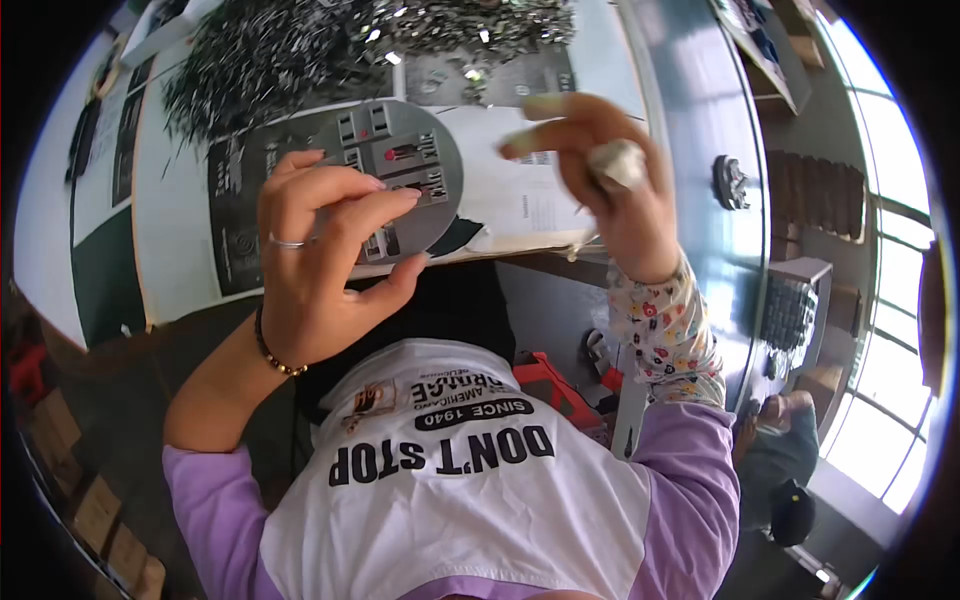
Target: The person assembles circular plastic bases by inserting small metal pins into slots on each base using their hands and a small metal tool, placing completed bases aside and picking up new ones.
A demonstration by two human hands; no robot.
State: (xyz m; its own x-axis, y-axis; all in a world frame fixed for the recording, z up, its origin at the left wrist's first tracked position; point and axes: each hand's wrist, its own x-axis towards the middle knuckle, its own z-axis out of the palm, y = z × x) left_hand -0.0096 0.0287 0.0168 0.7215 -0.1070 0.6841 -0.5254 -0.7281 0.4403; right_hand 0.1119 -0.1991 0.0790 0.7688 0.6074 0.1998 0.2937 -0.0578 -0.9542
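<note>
White-topped worktable [170, 200] carries a heap of small dark metal strips [300, 60] beyond a round grey metal plate [447, 180], which lies near the front edge. Left hand [315, 230] arches over the plate, fingertips at its fittings, apparently for steadiness; grip hidden. Right hand [625, 190] is raised, fingers parted, blurred; contents cannot be told. Plate faces up, without long axis; fittings run roughly left to right

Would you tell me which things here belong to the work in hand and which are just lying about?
Probably in the work:
- round grey plate, under the left hand
- small metal parts on it
- heap of metal pieces

Apparently just lying about:
- dark object, far right
- red object, below
</note>
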